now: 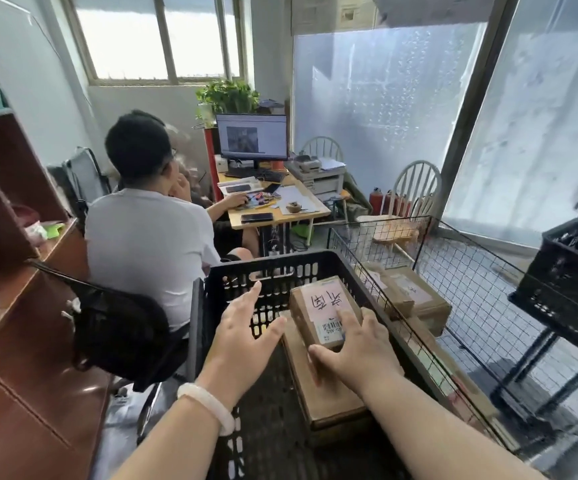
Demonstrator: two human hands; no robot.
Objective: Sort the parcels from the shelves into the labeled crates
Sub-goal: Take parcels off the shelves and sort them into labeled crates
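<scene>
A small cardboard parcel (318, 306) with a pink label and a barcode sticker sits tilted inside the black plastic crate (273, 268), on top of a larger flat cardboard box (329, 400). My right hand (360, 348) grips the small parcel's near end, fingers over its top and thumb on its side. My left hand (246, 330) hovers just left of it over the crate, fingers spread, holding nothing. Two more labeled parcels (415, 296) lie in the wire basket (481, 271) to the right.
A person in a white shirt (145, 237) sits on a black chair right beside the crate's left side, at a desk with a monitor (252, 136). Brown shelves (7, 209) stand on the left. Another black crate (571, 282) sits on a rack at the right.
</scene>
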